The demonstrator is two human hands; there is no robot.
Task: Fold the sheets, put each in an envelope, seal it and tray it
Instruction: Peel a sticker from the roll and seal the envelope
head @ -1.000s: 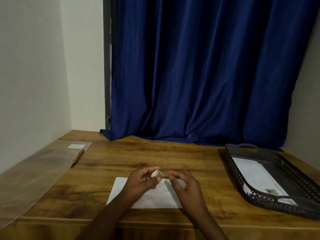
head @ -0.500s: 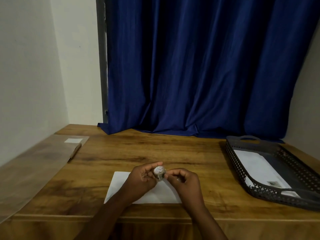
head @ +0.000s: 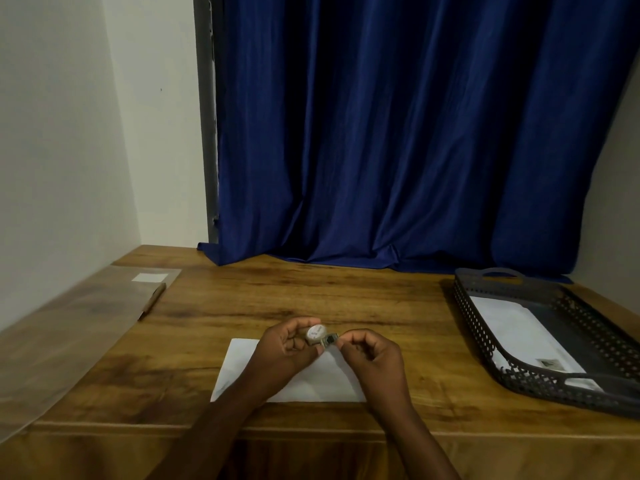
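Observation:
A white envelope (head: 313,382) lies flat on the wooden table near its front edge, partly hidden under both hands. Just above it my left hand (head: 285,351) grips a small round roll (head: 315,333) with a white face. My right hand (head: 372,355) pinches a short dark strip (head: 329,340) that leads off the roll. A dark perforated tray (head: 485,327) stands at the right with a white envelope (head: 519,337) lying inside it.
A clear plastic sleeve (head: 76,323) with a small white label lies along the table's left side by the wall. A blue curtain (head: 398,133) hangs behind the table. Bare wood (head: 311,289) spans the middle between sleeve and tray.
My right hand has drawn a short dark strip out from the roll, and the hands have parted slightly. The camera view has tilted up a little.

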